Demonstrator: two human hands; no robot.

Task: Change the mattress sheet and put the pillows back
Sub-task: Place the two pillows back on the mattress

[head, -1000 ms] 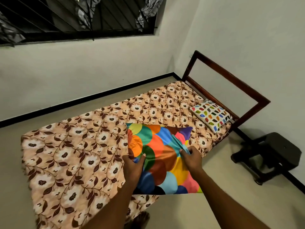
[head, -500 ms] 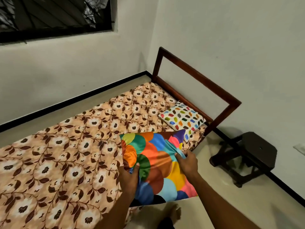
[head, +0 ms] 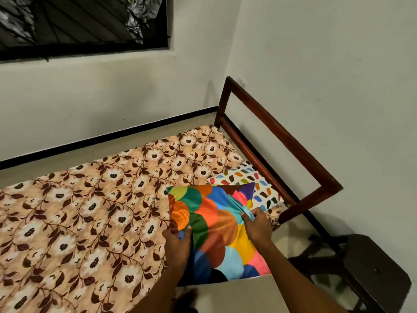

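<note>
A pillow with bright overlapping coloured circles [head: 216, 224] hangs in the air over the bed's near edge. My left hand [head: 177, 241] grips its left side and my right hand [head: 257, 227] pinches a fold of its cover near the right side. Below it the mattress wears a peach sheet with brown flowers [head: 90, 211]. A second pillow, white with coloured dabs [head: 259, 188], lies at the head of the bed against the frame, partly hidden by the pillow I hold.
The dark wooden headboard frame [head: 282, 136] stands at the right against the white wall. A dark wooden stool [head: 370, 272] sits on the floor beside the bed's head. A barred window [head: 83, 21] is above the far wall.
I have carried the coloured pillow along the bed toward its head, so it now overlaps the white pillow. Both hands keep the same hold.
</note>
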